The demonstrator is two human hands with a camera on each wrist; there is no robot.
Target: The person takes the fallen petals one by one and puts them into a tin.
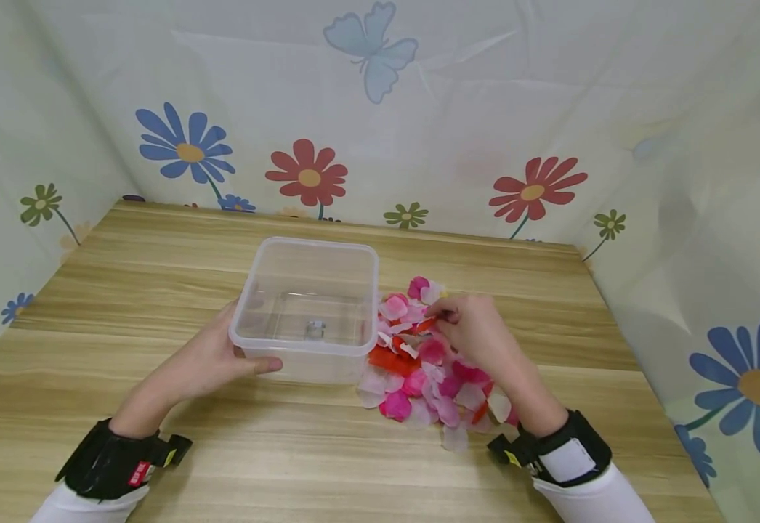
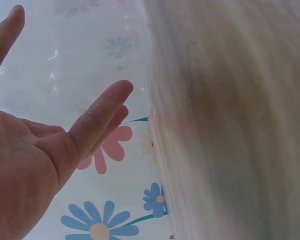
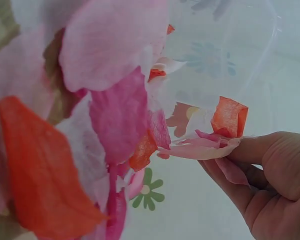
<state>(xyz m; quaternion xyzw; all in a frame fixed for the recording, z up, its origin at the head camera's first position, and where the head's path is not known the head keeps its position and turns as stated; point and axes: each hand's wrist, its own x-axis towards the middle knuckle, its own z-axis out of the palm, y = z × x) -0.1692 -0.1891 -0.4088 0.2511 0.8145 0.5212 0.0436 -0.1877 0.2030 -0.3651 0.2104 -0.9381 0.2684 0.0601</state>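
Observation:
A clear square plastic container [image 1: 317,367] stands uncovered on the wooden table, with a small greyish mark [image 1: 315,330] showing at its base. My left hand [image 1: 213,359] is at its left side, thumb along the front; the left wrist view shows the fingers straight and spread. To the right of the container lies a loose pile of artificial flower petals [image 1: 431,352] in pink, magenta, white and orange-red. Over the upper right of this pile, my right hand [image 1: 478,334] pinches several petals [image 3: 230,117], orange, pink and pale, between thumb and fingers.
The wood-grain table [image 1: 256,457] reaches back to a white curtain [image 1: 458,123] printed with flowers and a butterfly. More curtain hangs at both sides. The petal pile lies close against the container's right wall.

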